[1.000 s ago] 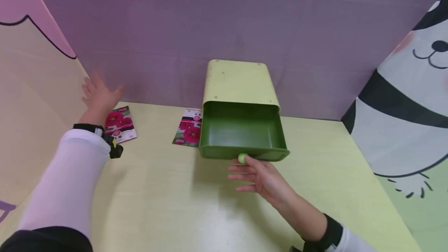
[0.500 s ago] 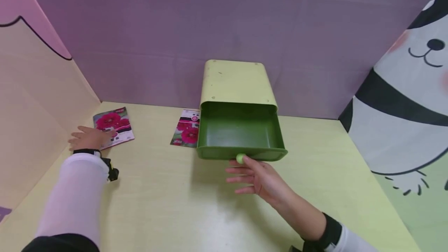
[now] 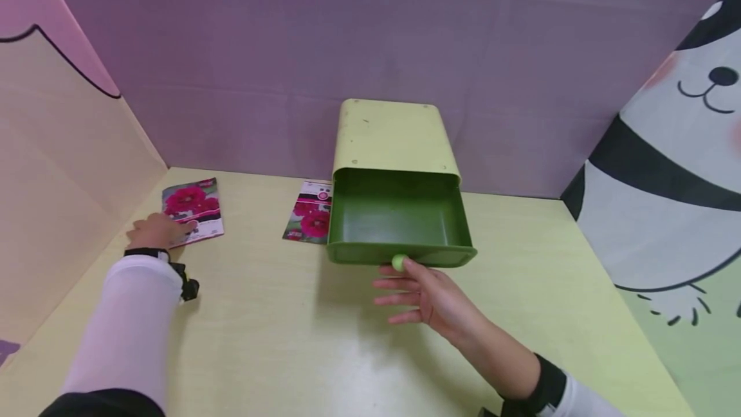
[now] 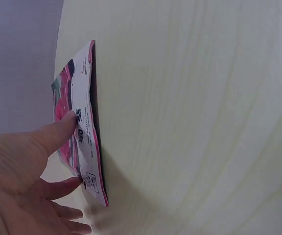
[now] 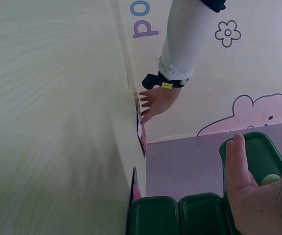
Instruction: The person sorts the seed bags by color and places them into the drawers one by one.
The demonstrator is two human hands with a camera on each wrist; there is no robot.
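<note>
A pink-flowered seed packet (image 3: 193, 208) lies at the table's far left. My left hand (image 3: 155, 230) is at its near corner. In the left wrist view the thumb (image 4: 58, 132) lies on top of the packet (image 4: 80, 132) and the fingers (image 4: 65, 186) curl under its raised edge. A dark green drawer (image 3: 440, 255) stands pulled out of a pale yellow-green box (image 3: 390, 137), with nothing inside. My right hand (image 3: 419, 291) hovers just in front of it with straight fingers, its thumb touching the round light-green knob (image 3: 399, 263).
A second seed packet (image 3: 309, 214) lies just left of the drawer, partly under its side. Walls close the pale wooden table (image 3: 278, 340): purple at the back, beige panel (image 3: 58, 166) on the left, panda panel (image 3: 666, 179) on the right.
My left hand came down from near the back wall onto the left packet, then shifted slightly right and took hold of its corner. The right hand and drawer have stayed put.
</note>
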